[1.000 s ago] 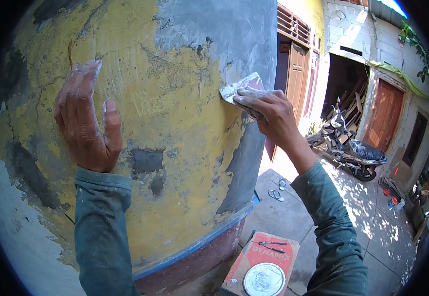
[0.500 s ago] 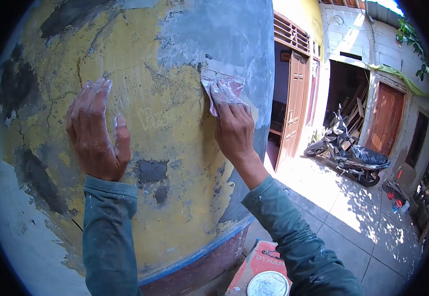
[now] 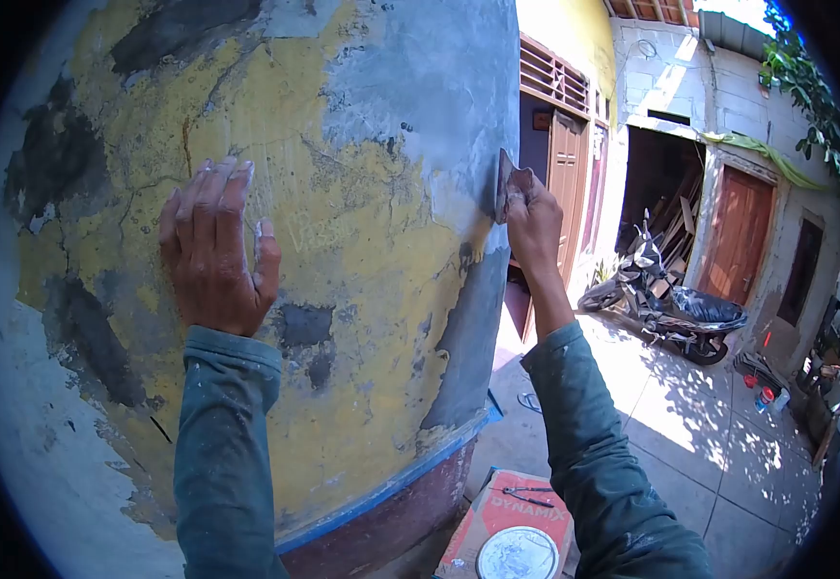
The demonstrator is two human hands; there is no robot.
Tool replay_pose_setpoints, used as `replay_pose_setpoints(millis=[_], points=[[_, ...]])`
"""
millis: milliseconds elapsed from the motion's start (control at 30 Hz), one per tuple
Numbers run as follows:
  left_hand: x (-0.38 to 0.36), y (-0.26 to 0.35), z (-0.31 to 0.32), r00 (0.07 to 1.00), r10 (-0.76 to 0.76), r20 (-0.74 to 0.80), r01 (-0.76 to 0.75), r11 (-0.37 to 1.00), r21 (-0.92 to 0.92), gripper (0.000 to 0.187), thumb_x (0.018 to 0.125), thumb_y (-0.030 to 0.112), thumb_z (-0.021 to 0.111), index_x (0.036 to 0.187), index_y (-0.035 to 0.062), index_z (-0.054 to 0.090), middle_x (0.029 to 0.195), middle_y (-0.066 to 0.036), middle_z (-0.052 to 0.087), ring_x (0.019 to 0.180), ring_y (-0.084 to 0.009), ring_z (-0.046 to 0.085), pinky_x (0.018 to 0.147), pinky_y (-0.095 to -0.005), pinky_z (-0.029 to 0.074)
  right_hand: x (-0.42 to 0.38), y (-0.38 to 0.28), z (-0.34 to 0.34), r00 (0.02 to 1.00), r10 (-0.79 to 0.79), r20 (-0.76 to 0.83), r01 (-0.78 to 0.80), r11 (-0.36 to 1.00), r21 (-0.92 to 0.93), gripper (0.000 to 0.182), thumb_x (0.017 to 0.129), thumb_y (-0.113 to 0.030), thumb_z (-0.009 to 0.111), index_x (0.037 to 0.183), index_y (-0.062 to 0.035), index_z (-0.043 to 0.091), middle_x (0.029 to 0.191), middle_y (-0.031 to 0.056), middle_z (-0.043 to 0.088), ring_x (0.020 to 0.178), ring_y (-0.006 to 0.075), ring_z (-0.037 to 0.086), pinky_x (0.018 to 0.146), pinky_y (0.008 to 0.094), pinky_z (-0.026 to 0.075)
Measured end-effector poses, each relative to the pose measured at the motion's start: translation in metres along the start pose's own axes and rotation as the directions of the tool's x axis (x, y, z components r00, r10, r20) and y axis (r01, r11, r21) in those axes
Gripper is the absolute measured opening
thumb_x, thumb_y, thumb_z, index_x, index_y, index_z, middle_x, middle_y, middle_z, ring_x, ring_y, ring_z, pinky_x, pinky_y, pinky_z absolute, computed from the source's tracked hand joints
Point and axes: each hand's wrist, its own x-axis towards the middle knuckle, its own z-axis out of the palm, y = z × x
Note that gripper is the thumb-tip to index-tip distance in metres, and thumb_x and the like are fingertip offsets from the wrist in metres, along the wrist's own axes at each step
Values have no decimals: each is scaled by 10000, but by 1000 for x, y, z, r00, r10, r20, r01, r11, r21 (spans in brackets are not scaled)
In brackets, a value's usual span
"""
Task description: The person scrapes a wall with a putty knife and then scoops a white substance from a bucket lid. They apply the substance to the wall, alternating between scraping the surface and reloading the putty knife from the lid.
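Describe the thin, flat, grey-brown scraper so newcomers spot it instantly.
Find the patchy yellow and grey wall. At its right edge, the bare right hand grips the thin, flat scraper. Unlike the dark pliers on the red cardboard box, it is held.

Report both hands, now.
Left hand: open, holding nothing visible, in front of the wall.
Right hand: closed on a flat scraper at the wall's edge.

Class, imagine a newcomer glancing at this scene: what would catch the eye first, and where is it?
First comes the patchy yellow and grey wall filling the left and centre, with the open left hand in front of it. At its right edge, the right hand grips a flat blade. Lower down, a red-topped box bears a round white-smeared thing.
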Motion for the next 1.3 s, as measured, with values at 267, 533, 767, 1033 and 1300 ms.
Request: replay_pose_setpoints(millis=[267, 533, 767, 1033, 1300], points=[[0, 2, -1, 1000, -16, 18, 16, 1000, -14, 555, 896, 196, 566, 1444, 116, 529, 1422, -98, 575, 1378, -300, 498, 1211, -489, 301, -8, -107, 29, 979, -203, -2, 203, 977, 59, 171, 946, -121, 606, 1057, -28, 698, 842, 233, 687, 812, 455, 663, 720, 510, 506], [0, 0, -1, 999, -45, -8, 44, 996, -74, 586, 855, 226, 594, 1432, 142, 542, 1413, -83, 565, 1373, -278, 496, 1215, -492, 301, -52, -102, 8, 762, -575, 298, 570, 814, 113, 334, 859, -22, 658, 1190, -62, 672, 931, 185, 719, 851, 397, 696, 745, 501, 527], [-1, -2, 1, 999, -39, -27, 36, 996, -80, 586, 849, 222, 593, 1427, 139, 549, 1396, -90, 578, 1354, -287, 511, 1210, -494, 311, -7, -96, 21, 830, -558, 11, 558, 830, 18, 333, 914, -47, 644, 1242, -97, 681, 1022, 150, 740, 900, 352, 706, 816, 436, 547], [-1, -1, -3, 1000, -29, 6, 30, 997, -68, 558, 888, 182, 572, 1441, 114, 536, 1417, -98, 583, 1369, -298, 509, 1209, -488, 314, -91, -70, 28, 679, -697, 229, 721, 692, -35, 470, 821, -53, 733, 1276, -161, 695, 883, 90, 705, 843, 283, 705, 797, 415, 550], [-1, -3, 3, 998, -34, -52, 29, 994, -104, 574, 857, 190, 601, 1427, 133, 557, 1396, -102, 587, 1351, -304, 524, 1190, -507, 326, 61, -138, 6, 310, -944, 114, 946, 295, -136, 321, 907, -74, 713, 1200, -202, 746, 1108, 58, 773, 947, 267, 742, 983, 439, 519]])
